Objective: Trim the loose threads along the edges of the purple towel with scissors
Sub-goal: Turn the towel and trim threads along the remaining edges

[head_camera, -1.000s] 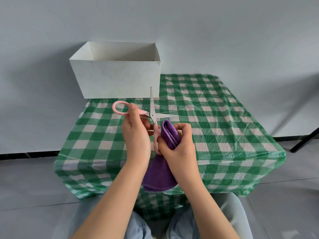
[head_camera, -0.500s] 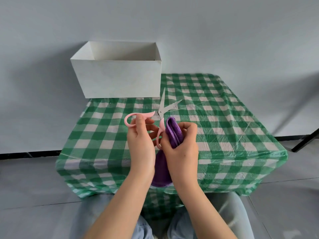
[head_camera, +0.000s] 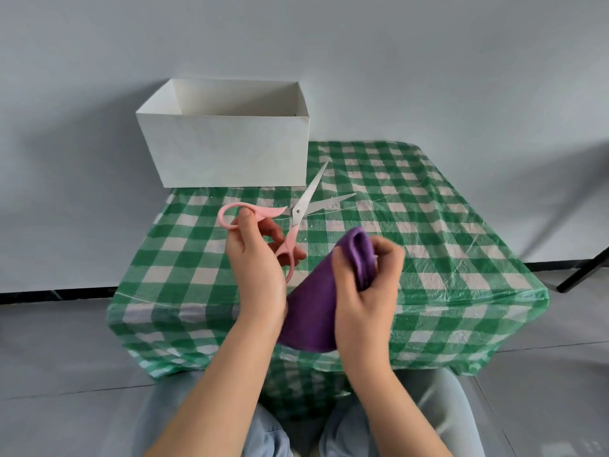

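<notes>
My left hand (head_camera: 257, 268) holds pink-handled scissors (head_camera: 290, 222), thumb through one loop and fingers through the other. The steel blades are spread apart and point up and to the right, away from the towel. My right hand (head_camera: 365, 291) grips the folded purple towel (head_camera: 313, 311) near its top, where a rounded fold sticks up above my fingers. The rest of the towel hangs down between my two wrists, over the table's near edge. A gap separates the blades from the towel.
A table with a green and white checked cloth (head_camera: 428, 245) lies in front of me. An open white box (head_camera: 227, 140) stands at its far left corner against the grey wall. A black leg (head_camera: 583, 272) of some furniture shows at the right edge.
My hands have drawn apart: the right hand carried the towel to the right, away from the scissors. The scissors' blades have narrowed from a wide spread and tilted to the right.
</notes>
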A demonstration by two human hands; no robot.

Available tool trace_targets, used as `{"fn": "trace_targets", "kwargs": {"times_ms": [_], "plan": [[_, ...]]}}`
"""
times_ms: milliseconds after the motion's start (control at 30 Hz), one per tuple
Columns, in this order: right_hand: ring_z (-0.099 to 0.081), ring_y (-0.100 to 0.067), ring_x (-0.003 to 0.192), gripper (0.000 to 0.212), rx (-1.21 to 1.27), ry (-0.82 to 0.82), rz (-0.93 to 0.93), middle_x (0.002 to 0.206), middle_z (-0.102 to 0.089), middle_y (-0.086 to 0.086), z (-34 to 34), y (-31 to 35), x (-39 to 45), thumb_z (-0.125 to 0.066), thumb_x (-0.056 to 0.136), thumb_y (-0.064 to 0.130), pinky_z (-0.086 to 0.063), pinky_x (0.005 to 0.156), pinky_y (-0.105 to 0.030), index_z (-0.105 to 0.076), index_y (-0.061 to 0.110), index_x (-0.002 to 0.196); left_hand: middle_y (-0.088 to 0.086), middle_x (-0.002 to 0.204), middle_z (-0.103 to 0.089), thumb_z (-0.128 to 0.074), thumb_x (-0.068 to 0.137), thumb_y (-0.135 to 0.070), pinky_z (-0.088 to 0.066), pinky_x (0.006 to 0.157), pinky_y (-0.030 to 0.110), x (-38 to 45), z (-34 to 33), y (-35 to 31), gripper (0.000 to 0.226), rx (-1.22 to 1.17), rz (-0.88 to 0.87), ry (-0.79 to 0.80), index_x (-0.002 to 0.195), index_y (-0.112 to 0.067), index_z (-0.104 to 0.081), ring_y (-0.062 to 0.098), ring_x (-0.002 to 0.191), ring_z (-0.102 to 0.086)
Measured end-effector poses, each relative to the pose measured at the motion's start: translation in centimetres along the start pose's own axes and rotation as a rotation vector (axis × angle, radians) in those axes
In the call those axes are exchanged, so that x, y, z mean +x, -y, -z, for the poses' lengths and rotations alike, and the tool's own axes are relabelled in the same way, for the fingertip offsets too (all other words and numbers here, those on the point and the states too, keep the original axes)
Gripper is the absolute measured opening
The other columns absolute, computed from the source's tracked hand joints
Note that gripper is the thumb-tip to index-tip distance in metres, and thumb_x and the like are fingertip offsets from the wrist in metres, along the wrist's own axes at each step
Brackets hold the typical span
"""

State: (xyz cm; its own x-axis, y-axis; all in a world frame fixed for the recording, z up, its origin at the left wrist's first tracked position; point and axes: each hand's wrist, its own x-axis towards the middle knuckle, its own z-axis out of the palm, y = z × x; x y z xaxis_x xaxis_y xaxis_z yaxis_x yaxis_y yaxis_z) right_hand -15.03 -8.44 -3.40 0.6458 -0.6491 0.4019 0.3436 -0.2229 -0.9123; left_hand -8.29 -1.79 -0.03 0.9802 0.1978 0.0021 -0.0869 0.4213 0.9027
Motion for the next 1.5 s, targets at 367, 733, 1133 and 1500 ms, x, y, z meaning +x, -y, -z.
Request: {"fn": "trace_targets", "kwargs": {"times_ms": [367, 733, 1133, 1500], "plan": [[-0.051, 0.000, 0.067, 0.017, -0.063, -0.021, 0.023, 0.078, -0.056, 0.019, 0.9, 1.9, 3.6, -0.069, 0.090, 0.021, -0.045, 0.062, -0.016, -0.053, 0.029, 0.092, 0.000, 0.057, -0.035, -0.037, 0.101, -0.034, -0.042, 0.041, 0.029, -1.0, 0.8, -0.5, 0.038, 0.058, -0.107, 0.150, 0.071, -0.011, -0.042, 0.017, 0.036, -0.043], [-0.050, -0.008, 0.067, 0.015, -0.075, 0.020, -0.033, 0.080, -0.057, 0.004, 0.6, 1.8, 2.5, -0.067, 0.089, 0.018, -0.044, 0.062, -0.027, -0.054, 0.026, 0.090, 0.000, 0.061, -0.035, -0.027, 0.100, -0.020, -0.038, 0.043, 0.029, -1.2, 0.7, -0.9, 0.026, 0.043, -0.059, 0.151, 0.080, -0.015, -0.041, 0.017, 0.038, -0.042], [-0.059, 0.002, 0.067, 0.013, 0.008, -0.007, -0.137, 0.079, -0.065, 0.011, -1.0, 2.6, 2.4, -0.069, 0.088, 0.016, -0.045, 0.062, -0.012, -0.058, 0.022, 0.091, -0.001, 0.060, -0.032, -0.033, 0.103, -0.020, -0.038, 0.042, 0.014, -2.5, -0.1, -0.8, 0.023, 0.080, -0.210, 0.132, 0.084, -0.010, -0.040, 0.003, 0.042, -0.031], [-0.061, -0.010, 0.070, 0.011, 0.089, 0.018, -0.332, 0.084, -0.067, -0.002, -1.8, 1.6, 3.2, -0.071, 0.086, 0.012, -0.054, 0.071, -0.032, -0.060, 0.014, 0.090, -0.016, 0.055, -0.046, -0.036, 0.098, -0.031, -0.042, 0.048, 0.033, -2.0, 0.3, 0.8, 0.015, 0.279, -0.394, 0.155, 0.085, -0.031, -0.045, 0.004, 0.045, -0.039]]}}
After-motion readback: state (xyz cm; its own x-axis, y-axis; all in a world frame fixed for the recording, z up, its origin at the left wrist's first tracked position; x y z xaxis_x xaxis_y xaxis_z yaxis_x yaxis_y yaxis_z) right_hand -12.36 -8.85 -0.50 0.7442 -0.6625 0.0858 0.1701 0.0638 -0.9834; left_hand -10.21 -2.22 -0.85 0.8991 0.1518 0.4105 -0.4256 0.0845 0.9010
